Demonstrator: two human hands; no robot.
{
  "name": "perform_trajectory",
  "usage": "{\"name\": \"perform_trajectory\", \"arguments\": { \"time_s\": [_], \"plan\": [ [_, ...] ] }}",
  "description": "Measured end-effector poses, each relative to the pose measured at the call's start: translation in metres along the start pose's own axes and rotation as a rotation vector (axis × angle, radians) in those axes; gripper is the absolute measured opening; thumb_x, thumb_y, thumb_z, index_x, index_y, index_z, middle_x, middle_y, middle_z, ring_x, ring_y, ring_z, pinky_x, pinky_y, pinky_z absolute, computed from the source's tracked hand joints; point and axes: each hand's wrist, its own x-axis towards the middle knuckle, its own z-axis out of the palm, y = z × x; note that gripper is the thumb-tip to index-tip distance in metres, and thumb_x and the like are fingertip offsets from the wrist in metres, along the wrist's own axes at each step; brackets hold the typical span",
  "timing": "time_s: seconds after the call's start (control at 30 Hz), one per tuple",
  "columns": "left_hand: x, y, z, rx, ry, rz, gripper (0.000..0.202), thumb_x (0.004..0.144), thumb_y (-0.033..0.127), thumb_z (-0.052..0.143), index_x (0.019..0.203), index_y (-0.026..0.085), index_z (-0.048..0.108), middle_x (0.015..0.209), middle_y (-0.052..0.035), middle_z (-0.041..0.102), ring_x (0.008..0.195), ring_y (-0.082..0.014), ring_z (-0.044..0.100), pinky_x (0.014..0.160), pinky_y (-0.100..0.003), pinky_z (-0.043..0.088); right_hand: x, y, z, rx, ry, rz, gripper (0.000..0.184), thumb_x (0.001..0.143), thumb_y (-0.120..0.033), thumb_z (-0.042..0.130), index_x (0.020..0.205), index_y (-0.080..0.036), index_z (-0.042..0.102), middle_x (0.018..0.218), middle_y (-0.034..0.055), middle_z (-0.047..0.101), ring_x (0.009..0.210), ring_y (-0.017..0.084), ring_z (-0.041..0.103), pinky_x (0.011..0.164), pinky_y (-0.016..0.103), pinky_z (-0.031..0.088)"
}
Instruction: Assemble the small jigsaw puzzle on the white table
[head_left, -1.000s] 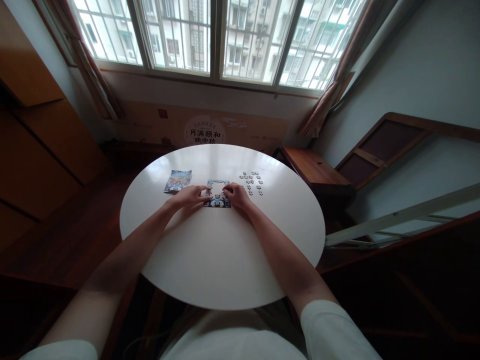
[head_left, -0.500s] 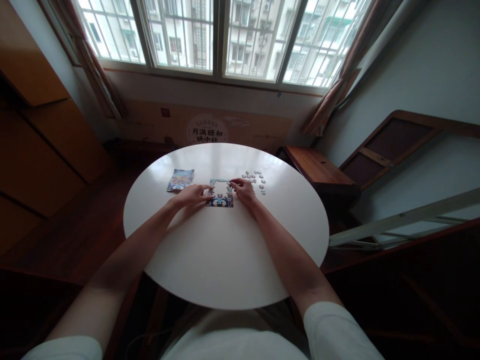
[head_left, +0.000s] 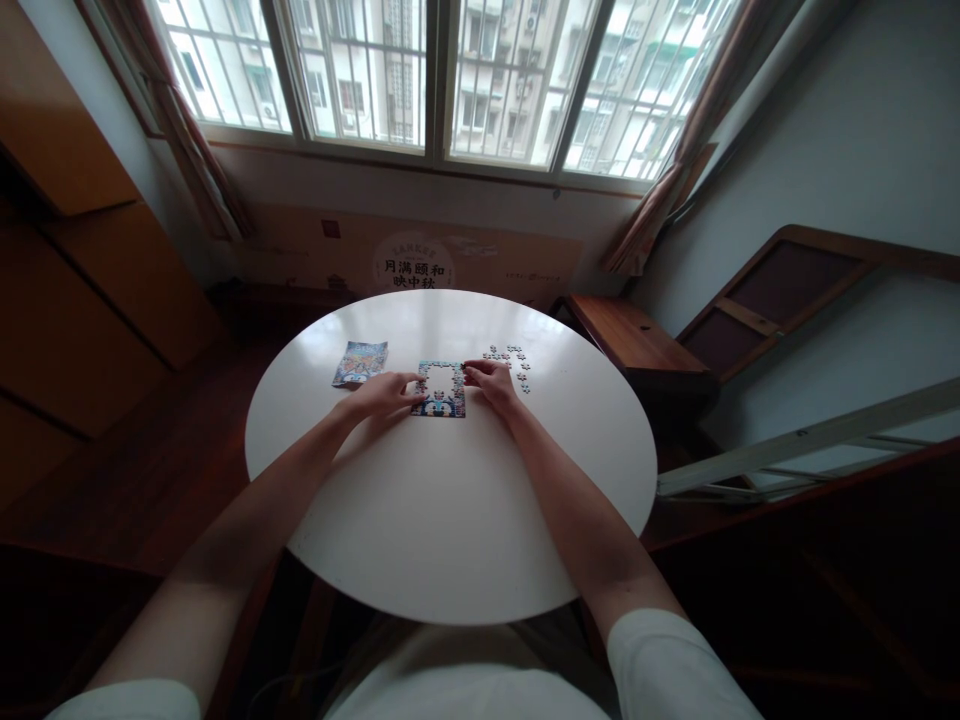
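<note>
1. puzzle (head_left: pixel 439 389): a small rectangular jigsaw, part built. it lies flat on the table a little beyond centre, between the two hands. its long axis runs from the person toward the window and its short edges face near and far. the near end is filled with coloured picture. the middle is open and shows white inside a thin border.
2. left hand (head_left: pixel 382 393): palm down and fingers stretched out loosely, with the fingertips touching the puzzle's left edge. it grips nothing.
3. right hand (head_left: pixel 491 381): fingers bent, with the tips at the puzzle's right edge near the far corner. i cannot tell whether they pinch a piece.
4. loose pieces (head_left: pixel 511 357): scattered singly, just beyond and to the right of the right hand.
5. printed leaflet (head_left: pixel 360 362): lies flat to the left of the puzzle, apart from it.
6. table (head_left: pixel 450 510): round, glossy white, reflecting the window light.
7. room: a barred window (head_left: pixel 442 75) with curtains at both sides. a printed cardboard box (head_left: pixel 409 262) stands under the sill. a wooden bench (head_left: pixel 630 340) is to the right and wooden cabinets (head_left: pixel 75 290) to the left.
</note>
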Motion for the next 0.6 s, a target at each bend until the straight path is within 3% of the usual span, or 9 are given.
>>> {"name": "perform_trajectory", "arguments": {
  "time_s": [0.27,0.4,0.6],
  "plan": [
    [0.0004,-0.0002,0.0004,-0.009,0.002,-0.002,0.061,0.086,0.056,0.054,0.134,0.019,0.061,0.074,-0.0029,0.067,0.063,-0.0168,0.057,0.058,-0.025,0.032,-0.004,-0.0024,-0.0004,0.08,-0.05,0.058,0.024,0.063,-0.024,0.087,0.077,-0.014,0.071,0.07,0.0049,0.073,0.063,0.017,0.07,0.071,0.034,0.064],
    [-0.0003,0.0008,-0.0003,-0.007,0.001,-0.007,0.063,0.085,0.056,0.054,0.135,0.018,0.06,0.073,-0.0027,0.067,0.064,-0.017,0.057,0.058,-0.025,0.032,-0.0049,-0.0043,-0.0008,0.034,-0.077,0.059,0.03,0.058,-0.029,0.089,0.075,-0.013,0.07,0.069,0.0051,0.072,0.06,0.016,0.069,0.065,0.032,0.063],
    [-0.0016,0.0036,-0.0023,0.0,-0.006,-0.01,0.062,0.086,0.056,0.053,0.134,0.018,0.061,0.072,-0.0024,0.066,0.063,-0.0164,0.056,0.058,-0.024,0.031,-0.006,-0.0033,0.0015,-0.126,-0.105,-0.061,0.021,0.058,-0.029,0.079,0.074,-0.015,0.074,0.068,0.003,0.073,0.059,0.013,0.063,0.058,0.025,0.054]
  ]
}}
